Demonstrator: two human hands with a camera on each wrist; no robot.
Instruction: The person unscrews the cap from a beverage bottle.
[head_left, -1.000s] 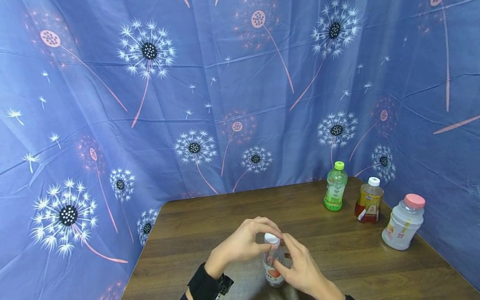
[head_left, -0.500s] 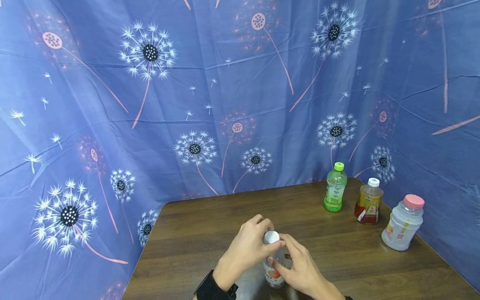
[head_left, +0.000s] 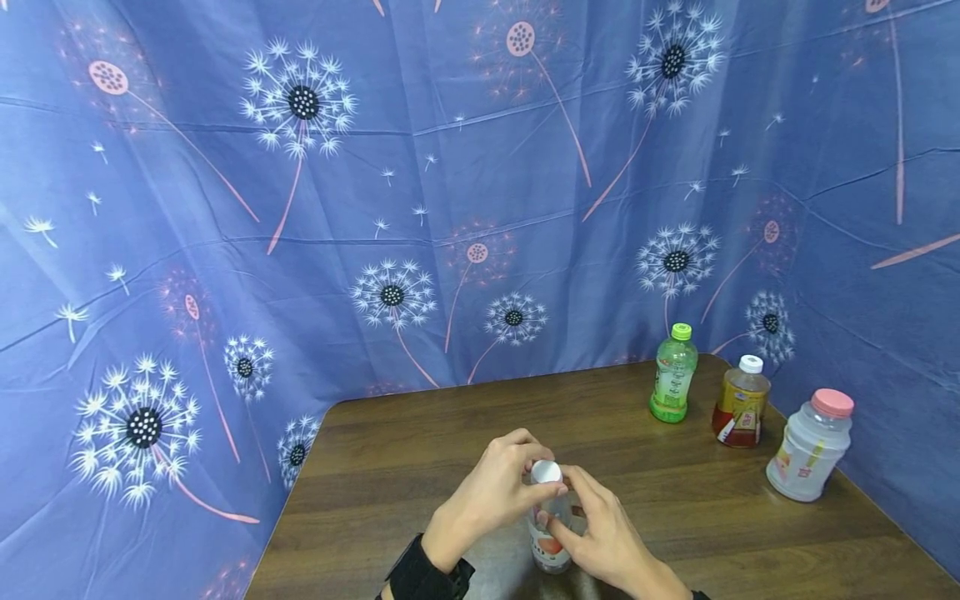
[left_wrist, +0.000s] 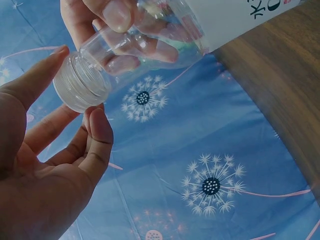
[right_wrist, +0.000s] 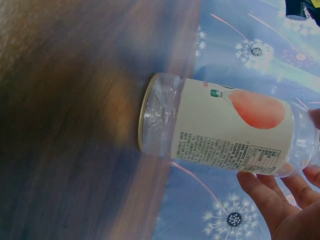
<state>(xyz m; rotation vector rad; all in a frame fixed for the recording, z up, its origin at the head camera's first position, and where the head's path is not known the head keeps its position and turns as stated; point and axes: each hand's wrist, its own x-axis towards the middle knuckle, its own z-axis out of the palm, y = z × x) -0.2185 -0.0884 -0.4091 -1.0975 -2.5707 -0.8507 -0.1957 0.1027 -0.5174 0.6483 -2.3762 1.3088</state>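
Observation:
A clear plastic bottle point(head_left: 551, 557) with a white cap point(head_left: 546, 472) stands upright on the table before me. Its pale label point(right_wrist: 230, 125) carries an orange-red fruit-like picture and dark print, seen in the right wrist view. My left hand point(head_left: 498, 487) pinches the cap between thumb and fingers; in the left wrist view the ridged cap point(left_wrist: 80, 85) looks translucent, with the thumb on one side and fingers on the other. My right hand point(head_left: 603, 537) holds the upper body of the bottle just below the neck. Part of the bottle is hidden behind the hands.
On the right of the wooden table point(head_left: 420, 442) stand a green bottle point(head_left: 672, 379), a bottle with a yellow-and-red label point(head_left: 741, 408) and a wide white jar-like bottle with a pink cap point(head_left: 810, 446). A blue dandelion curtain point(head_left: 450, 183) encloses the back and sides.
A second ago my left fingers arched over the cap; they have since drawn in against its side, and the left wrist has shifted slightly right. The right hand and bottle stay put.

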